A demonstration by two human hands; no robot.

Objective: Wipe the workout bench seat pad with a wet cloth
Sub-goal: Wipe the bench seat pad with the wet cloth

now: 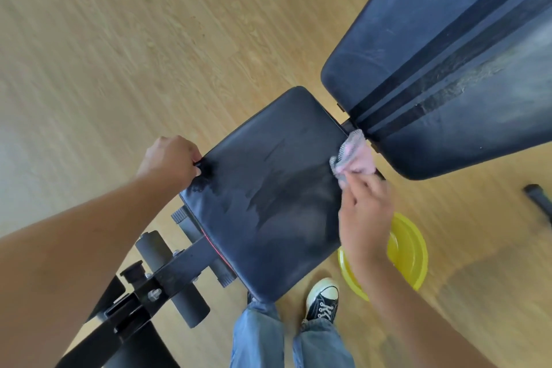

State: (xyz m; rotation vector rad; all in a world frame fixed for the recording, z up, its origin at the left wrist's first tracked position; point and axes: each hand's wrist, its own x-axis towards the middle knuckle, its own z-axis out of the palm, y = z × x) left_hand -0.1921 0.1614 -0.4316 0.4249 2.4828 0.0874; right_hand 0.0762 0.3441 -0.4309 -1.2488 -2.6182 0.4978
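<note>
We see one yellow basin (409,251) on the floor (119,39) just beside the seat pad (268,197), partly hidden by our right arm; we cannot tell what it holds. Our right hand (366,218) grips one pink cloth (354,158) at the seat pad's edge nearest the back pad (448,54), pressing it on the surface. Our left hand (168,160) is closed over the seat pad's opposite edge. The seat pad shows wet streaks. One shoe (322,299) stands on the floor below the seat pad, beside the basin.
</note>
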